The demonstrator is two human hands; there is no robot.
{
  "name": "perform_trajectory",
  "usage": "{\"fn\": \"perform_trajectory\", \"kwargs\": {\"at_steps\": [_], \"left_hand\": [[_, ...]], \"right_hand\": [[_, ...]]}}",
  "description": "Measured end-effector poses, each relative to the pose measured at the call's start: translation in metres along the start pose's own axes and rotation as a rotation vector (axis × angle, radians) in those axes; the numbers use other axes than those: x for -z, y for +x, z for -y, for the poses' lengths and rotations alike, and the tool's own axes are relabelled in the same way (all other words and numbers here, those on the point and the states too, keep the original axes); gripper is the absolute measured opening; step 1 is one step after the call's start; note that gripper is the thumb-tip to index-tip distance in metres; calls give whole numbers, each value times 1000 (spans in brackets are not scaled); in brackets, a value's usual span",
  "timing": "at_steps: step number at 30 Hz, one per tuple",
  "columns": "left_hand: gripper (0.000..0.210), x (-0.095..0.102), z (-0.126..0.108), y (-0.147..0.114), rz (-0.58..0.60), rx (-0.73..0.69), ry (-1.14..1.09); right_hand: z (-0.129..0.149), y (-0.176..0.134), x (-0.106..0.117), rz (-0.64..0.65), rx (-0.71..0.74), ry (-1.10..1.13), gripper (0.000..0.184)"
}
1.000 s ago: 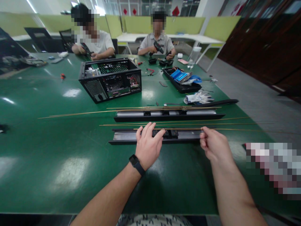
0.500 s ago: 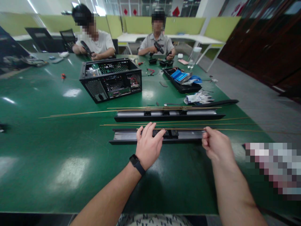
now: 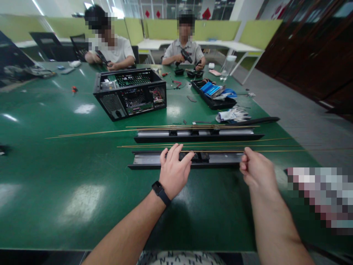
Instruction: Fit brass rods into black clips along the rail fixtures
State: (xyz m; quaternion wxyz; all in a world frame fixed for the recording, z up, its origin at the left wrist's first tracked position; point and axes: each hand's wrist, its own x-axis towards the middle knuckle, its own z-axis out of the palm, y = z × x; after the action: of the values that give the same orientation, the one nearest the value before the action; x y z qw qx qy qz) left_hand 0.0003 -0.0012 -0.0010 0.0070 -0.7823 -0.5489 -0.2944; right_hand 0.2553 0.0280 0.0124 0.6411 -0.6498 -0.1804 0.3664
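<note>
My right hand (image 3: 257,167) is closed in a pinch on a thin brass-coloured rod (image 3: 226,151). That rod runs along the far edge of the nearer metal channel (image 3: 146,159) and extends past its right end. My left hand (image 3: 176,167), with a dark watch on the wrist, lies over the middle of this channel, fingers apart. Its thumb is by a black block (image 3: 204,156) inside the channel; the hand hides part of it. Just beyond lies a second channel (image 3: 157,133) holding black blocks, with several more thin rods along and between the two channels.
An open computer case (image 3: 129,97) stands farther back on the green table (image 3: 68,158). A black tray (image 3: 217,105) with blue parts, gloves (image 3: 233,115) and a long black strip (image 3: 264,120) lie to the right. Across the table, two people hold power drills (image 3: 186,56).
My right hand has shifted slightly to the right, and the pinched rod has slid right with it. My left hand and the channels stay in place.
</note>
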Motion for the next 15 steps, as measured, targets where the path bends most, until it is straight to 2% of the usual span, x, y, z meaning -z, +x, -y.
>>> {"fn": "perform_trajectory", "kwargs": {"at_steps": [7,15], "left_hand": [[30,-1,0,0,-5,-2,-2],[30,-1,0,0,2,6,2]], "right_hand": [[-3,4,1,21,14,-13,21],[1,0,1,54,-23,7,6]]}}
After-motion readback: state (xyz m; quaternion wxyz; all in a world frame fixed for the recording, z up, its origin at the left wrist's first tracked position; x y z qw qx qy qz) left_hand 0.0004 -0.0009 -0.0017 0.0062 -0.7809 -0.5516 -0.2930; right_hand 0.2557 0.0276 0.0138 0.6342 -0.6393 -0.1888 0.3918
